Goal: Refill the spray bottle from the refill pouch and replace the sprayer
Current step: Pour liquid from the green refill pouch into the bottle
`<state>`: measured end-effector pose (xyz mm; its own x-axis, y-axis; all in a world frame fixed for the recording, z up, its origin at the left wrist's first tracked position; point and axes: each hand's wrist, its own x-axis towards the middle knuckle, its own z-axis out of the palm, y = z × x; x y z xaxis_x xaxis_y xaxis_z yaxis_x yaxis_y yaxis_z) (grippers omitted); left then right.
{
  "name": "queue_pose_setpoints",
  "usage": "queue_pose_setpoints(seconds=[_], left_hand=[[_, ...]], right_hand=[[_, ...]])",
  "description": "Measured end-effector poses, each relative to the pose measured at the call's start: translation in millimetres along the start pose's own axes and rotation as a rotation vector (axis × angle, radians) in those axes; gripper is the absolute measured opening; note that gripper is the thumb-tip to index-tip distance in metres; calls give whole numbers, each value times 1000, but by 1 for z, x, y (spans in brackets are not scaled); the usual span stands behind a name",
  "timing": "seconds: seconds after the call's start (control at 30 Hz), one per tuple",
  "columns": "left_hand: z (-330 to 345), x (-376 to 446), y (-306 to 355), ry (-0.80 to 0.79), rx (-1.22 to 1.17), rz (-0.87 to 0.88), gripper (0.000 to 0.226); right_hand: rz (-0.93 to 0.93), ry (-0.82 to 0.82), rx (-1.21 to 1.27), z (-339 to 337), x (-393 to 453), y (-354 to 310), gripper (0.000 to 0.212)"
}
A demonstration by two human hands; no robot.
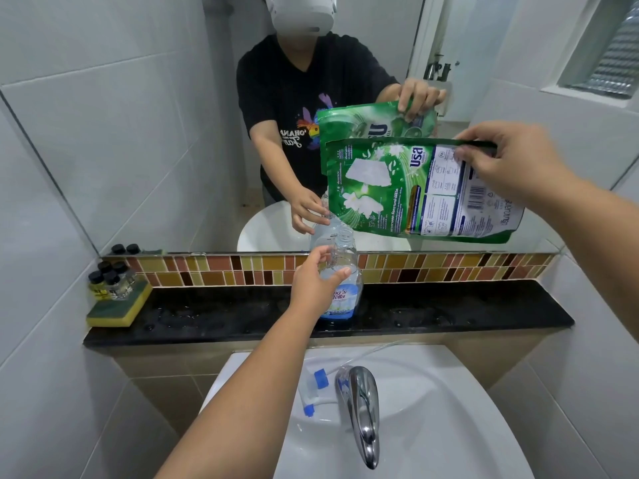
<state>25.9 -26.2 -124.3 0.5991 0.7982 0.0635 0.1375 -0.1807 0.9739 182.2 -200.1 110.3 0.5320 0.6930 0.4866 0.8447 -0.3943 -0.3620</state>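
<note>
A clear spray bottle (342, 281) with a blue-white label stands on the black ledge (449, 316), its neck open and uncapped. My left hand (316, 283) grips the bottle around its shoulder. My right hand (511, 160) holds the green refill pouch (415, 191) by its top right edge, tilted sideways above and right of the bottle, its lower left corner close to the bottle's mouth. The sprayer (316, 388), white with blue parts and a thin tube, lies on the sink rim beside the tap.
A chrome tap (361, 409) stands over the white sink (449, 426). A yellow-green sponge (117, 311) with several small black-capped bottles (110, 278) sits at the ledge's left end. A mirror above reflects a person, the pouch and the bottle.
</note>
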Motion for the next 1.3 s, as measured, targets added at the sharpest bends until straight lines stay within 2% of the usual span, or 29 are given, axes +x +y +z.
queue_pose_setpoints(seconds=[0.63,1.3], left_hand=[[-2,-2,-6,-7,-26,95,44],[0,-2,-7,-6,-49,97,46]], right_hand=[[-114,28,-111,-3,15,-17,16],[-205,51,-194,-2,24,-22,16]])
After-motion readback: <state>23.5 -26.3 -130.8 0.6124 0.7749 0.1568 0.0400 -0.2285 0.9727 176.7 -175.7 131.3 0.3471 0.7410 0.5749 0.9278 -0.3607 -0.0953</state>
